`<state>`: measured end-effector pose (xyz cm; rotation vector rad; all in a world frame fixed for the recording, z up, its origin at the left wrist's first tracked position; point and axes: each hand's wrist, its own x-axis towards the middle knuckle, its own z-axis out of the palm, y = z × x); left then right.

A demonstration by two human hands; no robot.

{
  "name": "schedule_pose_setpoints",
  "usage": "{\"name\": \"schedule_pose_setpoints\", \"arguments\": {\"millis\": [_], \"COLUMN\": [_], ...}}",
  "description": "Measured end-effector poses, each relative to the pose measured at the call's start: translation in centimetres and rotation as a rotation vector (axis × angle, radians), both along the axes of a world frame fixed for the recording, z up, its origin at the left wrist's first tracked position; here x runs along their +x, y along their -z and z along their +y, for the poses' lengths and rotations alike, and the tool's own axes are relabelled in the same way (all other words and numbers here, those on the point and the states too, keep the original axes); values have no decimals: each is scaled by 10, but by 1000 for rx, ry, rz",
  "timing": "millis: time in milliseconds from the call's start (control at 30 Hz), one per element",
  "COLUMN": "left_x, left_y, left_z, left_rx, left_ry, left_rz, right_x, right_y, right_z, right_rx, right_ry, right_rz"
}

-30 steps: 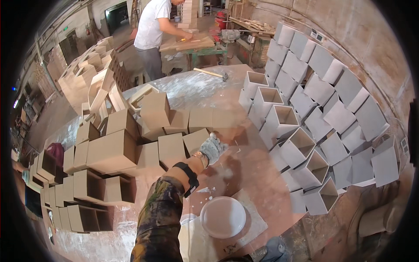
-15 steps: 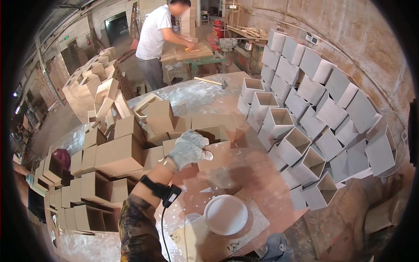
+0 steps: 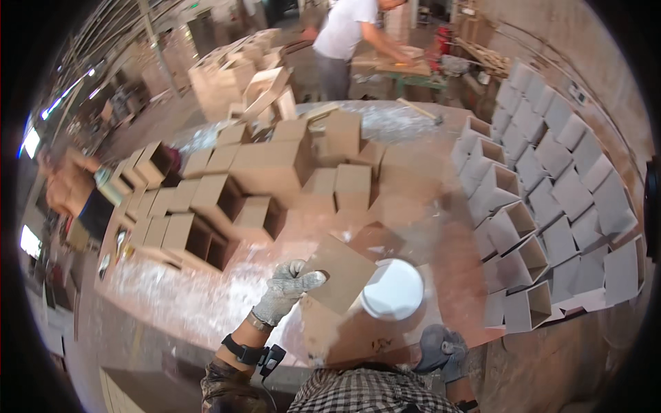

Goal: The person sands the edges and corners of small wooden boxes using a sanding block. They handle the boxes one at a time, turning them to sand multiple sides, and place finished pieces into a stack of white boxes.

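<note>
My left hand (image 3: 286, 292), in a knitted glove, grips a plain brown box (image 3: 341, 272) at its left edge. The box is tilted and held over the near part of the table, just left of a round white tub (image 3: 392, 289). Its panel hides the opening. My right hand (image 3: 451, 352), in a grey glove, is low by the table's near edge, right of the tub. Its fingers are curled round something grey that I cannot make out. Under the tub lies a flat board (image 3: 317, 334).
Brown boxes (image 3: 268, 165) stand in rows at left and centre. Grey-white boxes (image 3: 558, 186) are stacked at right. A hammer (image 3: 418, 110) lies at the table's far edge. One person (image 3: 344, 34) works at a bench beyond; another person (image 3: 72, 189) is at far left.
My left hand has drawn a box from the brown rows toward me, beside the tub. The view has swung left and down. My right hand now shows more fully.
</note>
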<state>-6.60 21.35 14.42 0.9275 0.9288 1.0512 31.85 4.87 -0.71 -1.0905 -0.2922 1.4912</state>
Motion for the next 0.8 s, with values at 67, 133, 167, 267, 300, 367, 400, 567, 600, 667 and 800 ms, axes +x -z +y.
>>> {"name": "schedule_pose_setpoints", "arguments": {"millis": [67,133,167,267,300,367,400,567,600,667,800], "left_x": [1,-6,-8,-10,-9,-3,-1,24,29,31,30], "left_y": [-2,12,17,41,51,66,75,105,106,127,130], "left_z": [-29,-49,-63,-97,-106,-116,-121,-122,-121,-122,-129], "left_rx": [-12,-22,-26,-93,-108,-193,-188,-199,-190,-226,-301], "left_ry": [-27,6,-8,-196,-191,-332,-361,-398,-396,-432,-460], "left_rz": [124,272,271,111,110,50,2,-248,-329,-370,-457], "right_x": [-2,-9,-9,-7,-8,-26,-27,-13,-14,-14,-32], "right_y": [-9,-19,-22,2,2,-24,-24,-2,-6,-5,-25], "right_z": [5,11,11,14,9,14,15,21,23,37,60], "right_rx": [42,22,3,195,179,92,86,415,376,622,895], "right_ry": [-37,-78,-96,-333,-333,-431,-418,-503,-510,-490,-370], "right_rz": [14,-82,-177,-421,-422,-315,-317,-828,-855,-1296,-1717]}}
